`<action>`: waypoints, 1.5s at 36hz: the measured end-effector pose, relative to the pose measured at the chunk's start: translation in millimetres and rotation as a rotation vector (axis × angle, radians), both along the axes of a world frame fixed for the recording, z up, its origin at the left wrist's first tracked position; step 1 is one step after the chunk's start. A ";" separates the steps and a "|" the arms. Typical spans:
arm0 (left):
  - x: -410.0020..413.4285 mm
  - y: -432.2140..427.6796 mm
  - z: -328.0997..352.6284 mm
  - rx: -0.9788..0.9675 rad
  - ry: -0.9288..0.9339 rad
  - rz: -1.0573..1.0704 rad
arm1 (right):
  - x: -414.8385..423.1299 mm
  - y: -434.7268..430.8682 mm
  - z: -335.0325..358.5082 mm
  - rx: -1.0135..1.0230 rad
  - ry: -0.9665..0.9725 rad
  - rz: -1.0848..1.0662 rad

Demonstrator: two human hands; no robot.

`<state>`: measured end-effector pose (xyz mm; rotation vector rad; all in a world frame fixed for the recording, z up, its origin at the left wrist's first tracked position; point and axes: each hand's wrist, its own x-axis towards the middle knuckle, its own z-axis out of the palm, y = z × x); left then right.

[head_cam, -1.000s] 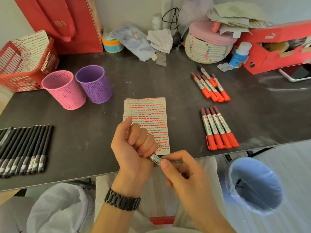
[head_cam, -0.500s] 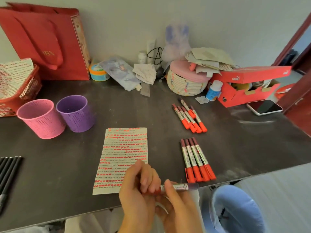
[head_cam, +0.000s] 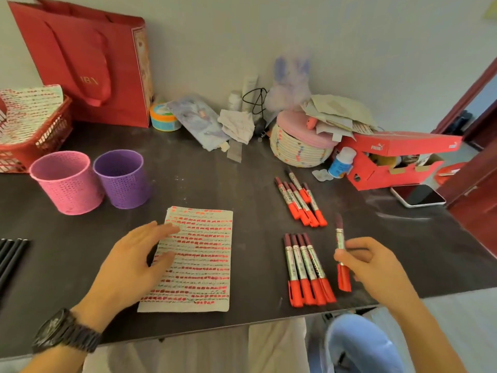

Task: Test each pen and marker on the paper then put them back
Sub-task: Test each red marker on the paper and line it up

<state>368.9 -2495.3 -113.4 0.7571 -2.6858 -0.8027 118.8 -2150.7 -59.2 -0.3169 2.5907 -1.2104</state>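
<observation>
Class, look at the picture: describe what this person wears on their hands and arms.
The left hand is bare, without glove or ring; a chunky black wristwatch with a linked band sits on its wrist. The right hand is bare too, with no watch or bracelet. No sleeves show on either forearm.

Black pens (head_cam: 12,255) — cut off by the left edge.

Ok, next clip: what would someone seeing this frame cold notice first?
The paper, mid-table, packed with rows of red test strokes, draws the eye first, with the left hand spread open over its left edge. Just right of it, the right hand pinches one red-capped marker beside a neat row of four markers.
</observation>
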 end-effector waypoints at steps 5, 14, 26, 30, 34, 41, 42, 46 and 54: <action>4.3 4.5 -5.3 -0.095 -0.077 -0.072 | -11.2 -5.7 -17.7 0.239 0.069 0.106; 6.6 4.6 -5.0 -0.093 -0.083 -0.082 | 0.1 -10.7 -28.0 0.298 0.080 0.070; 6.0 2.6 -9.6 -0.086 -0.079 -0.060 | 7.4 -8.3 -28.6 0.293 0.058 0.050; 5.9 2.1 -11.5 -0.088 -0.061 -0.060 | 7.0 -12.8 -23.6 0.302 0.072 0.035; 4.7 1.1 -14.7 -0.105 -0.076 -0.055 | -2.3 -25.4 -18.8 0.328 0.162 0.025; 4.5 2.1 -13.8 -0.107 -0.077 -0.054 | -33.8 -94.5 -8.8 0.380 0.337 0.082; 4.8 2.3 -13.4 -0.106 -0.080 -0.053 | -38.9 -104.8 -7.9 0.403 0.366 0.100; 4.9 3.6 -12.6 -0.103 -0.095 -0.044 | -54.9 -137.1 -7.7 0.563 0.450 0.165; 3.2 5.4 -13.4 -0.107 -0.106 -0.033 | -59.3 -156.5 -10.0 0.811 0.514 0.178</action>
